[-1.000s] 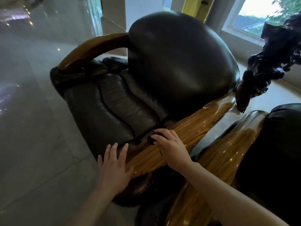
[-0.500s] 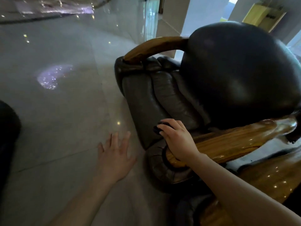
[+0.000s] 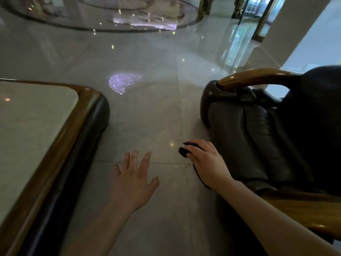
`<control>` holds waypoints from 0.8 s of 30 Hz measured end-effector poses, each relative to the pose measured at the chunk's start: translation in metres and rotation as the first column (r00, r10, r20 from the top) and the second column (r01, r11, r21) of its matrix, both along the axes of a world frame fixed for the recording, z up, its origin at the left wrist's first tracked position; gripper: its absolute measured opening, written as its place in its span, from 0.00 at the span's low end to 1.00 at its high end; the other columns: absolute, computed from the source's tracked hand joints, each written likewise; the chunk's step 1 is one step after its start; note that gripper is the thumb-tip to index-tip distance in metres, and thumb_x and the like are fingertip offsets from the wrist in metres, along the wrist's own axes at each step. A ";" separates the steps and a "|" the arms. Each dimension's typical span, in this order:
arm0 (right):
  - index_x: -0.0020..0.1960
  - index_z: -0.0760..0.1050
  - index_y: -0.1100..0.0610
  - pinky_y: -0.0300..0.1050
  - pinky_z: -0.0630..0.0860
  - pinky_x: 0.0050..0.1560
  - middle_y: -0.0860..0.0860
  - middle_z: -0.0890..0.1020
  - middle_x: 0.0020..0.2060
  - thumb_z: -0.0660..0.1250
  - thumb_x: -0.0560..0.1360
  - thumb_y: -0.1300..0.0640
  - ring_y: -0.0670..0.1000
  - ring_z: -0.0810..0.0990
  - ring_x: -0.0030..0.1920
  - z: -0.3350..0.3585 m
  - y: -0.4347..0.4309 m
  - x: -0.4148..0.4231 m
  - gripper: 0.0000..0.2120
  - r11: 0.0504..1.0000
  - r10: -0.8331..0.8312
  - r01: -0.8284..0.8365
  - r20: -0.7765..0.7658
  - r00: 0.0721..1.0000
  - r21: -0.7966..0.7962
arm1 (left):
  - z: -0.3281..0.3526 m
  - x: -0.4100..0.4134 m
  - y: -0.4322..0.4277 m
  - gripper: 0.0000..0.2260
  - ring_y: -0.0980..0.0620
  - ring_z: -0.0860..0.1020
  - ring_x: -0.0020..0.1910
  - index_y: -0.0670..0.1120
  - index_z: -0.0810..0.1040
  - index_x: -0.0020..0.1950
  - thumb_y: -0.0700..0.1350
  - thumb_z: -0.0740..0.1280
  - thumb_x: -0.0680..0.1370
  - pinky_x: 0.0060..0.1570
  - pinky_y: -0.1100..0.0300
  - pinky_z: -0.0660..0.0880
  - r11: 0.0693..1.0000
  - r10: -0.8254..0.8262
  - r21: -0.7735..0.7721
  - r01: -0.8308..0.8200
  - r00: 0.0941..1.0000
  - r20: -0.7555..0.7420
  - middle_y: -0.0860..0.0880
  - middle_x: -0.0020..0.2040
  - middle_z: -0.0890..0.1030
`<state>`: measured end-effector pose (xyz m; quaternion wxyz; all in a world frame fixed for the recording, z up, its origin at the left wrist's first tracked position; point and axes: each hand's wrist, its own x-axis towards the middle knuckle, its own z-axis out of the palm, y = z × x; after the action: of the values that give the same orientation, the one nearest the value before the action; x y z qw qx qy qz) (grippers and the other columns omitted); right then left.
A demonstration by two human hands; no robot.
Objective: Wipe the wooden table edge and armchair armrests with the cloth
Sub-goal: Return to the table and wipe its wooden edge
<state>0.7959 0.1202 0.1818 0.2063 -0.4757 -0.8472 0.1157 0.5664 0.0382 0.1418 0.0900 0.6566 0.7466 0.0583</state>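
My right hand (image 3: pixel 206 161) is closed around a dark cloth (image 3: pixel 184 151), held in the air just left of the black leather armchair (image 3: pixel 258 141). A strip of the cloth hangs below my wrist. My left hand (image 3: pixel 132 178) hovers over the floor with its fingers spread and nothing in it. The chair's far wooden armrest (image 3: pixel 254 78) curves along the top right. Its near wooden armrest (image 3: pixel 302 209) lies under my right forearm. On the left stands a table with a pale stone top and a wooden edge (image 3: pixel 60 143).
A polished grey tile floor (image 3: pixel 151 111) runs between the table and the armchair, with light reflections on it. A white pillar (image 3: pixel 302 28) and glass doors stand at the far right. A round floor inlay (image 3: pixel 129 21) lies at the top.
The view has swung left, off the armchair and onto the floor and table. My right hand, still holding the cloth, has come off the near armrest. My left hand stays spread.
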 end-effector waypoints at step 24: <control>0.62 0.80 0.58 0.51 0.72 0.58 0.54 0.79 0.61 0.63 0.81 0.58 0.59 0.76 0.58 0.117 0.008 -0.328 0.12 0.896 0.426 -0.438 -0.136 0.895 -0.078 | 0.124 -0.234 -0.096 0.35 0.41 0.40 0.78 0.57 0.42 0.78 0.67 0.51 0.76 0.73 0.33 0.47 0.824 0.564 -0.026 -0.566 0.824 -0.063 0.46 0.81 0.46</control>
<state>0.4681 0.1282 0.2992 0.1983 -0.2785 -0.9109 0.2309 0.3321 -0.0576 0.2655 0.0636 0.4055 0.9106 0.0489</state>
